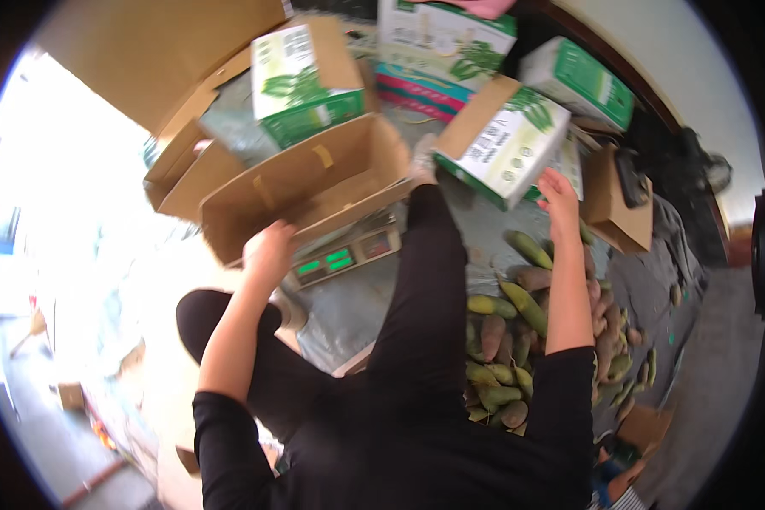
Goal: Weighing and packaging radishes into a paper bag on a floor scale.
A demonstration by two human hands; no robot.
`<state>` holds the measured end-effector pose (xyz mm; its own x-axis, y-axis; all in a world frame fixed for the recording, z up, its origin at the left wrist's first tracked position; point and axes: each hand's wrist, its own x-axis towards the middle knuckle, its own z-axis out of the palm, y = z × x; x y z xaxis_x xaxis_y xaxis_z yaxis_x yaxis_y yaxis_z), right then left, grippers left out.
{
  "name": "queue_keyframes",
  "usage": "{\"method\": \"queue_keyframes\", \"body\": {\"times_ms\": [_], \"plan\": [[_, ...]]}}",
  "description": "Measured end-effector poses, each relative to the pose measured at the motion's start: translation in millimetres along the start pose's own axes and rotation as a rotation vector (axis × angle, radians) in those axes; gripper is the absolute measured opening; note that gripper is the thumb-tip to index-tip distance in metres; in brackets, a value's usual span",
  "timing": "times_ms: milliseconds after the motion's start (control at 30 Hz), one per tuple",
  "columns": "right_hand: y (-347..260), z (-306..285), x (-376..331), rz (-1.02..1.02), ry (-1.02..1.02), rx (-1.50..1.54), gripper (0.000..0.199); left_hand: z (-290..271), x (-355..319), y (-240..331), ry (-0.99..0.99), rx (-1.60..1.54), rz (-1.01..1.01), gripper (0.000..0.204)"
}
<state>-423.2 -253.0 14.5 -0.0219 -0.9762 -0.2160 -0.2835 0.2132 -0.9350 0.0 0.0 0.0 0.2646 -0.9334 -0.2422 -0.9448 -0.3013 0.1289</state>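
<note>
An open, long cardboard box point(348, 191) rests on a digital scale point(340, 262) with a lit green display. At its near left rim is my left hand point(268, 249), fingers curled over the edge. My right hand point(559, 200) is raised beside a green and white printed carton point(518, 140), fingers apart and nothing in them. I cannot tell whether the fingertips touch that carton. Below the right hand lies a heap of green and reddish-brown radishes point(506, 357), partly covered by my right forearm.
More printed cartons stand ahead: one behind the box point(306, 76), a larger one point(442, 42) and a green one point(582, 81) at the far right. A plain cardboard box point(618, 200) with a black object on it is at right. Dark cloth point(663, 263) lies beyond the radishes.
</note>
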Motion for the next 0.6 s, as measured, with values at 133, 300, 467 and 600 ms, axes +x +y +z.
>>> {"method": "queue_keyframes", "body": {"times_ms": [133, 300, 467, 600], "plan": [[-20, 71, -13, -0.198, -0.200, -0.077, 0.040, -9, 17, 5, 0.078, -0.025, 0.036, 0.015], [-67, 182, -71, -0.847, -0.444, -0.428, 0.044, -4, 10, -3, 0.034, -0.106, 0.021, 0.016], [-66, 245, -103, -0.993, -0.591, -0.749, 0.054, -14, 11, -13, -0.027, -0.216, -0.001, 0.023], [-38, 256, -99, -1.058, -0.587, -0.796, 0.043, -52, 11, -44, 0.012, -0.347, 0.130, 0.032]]}}
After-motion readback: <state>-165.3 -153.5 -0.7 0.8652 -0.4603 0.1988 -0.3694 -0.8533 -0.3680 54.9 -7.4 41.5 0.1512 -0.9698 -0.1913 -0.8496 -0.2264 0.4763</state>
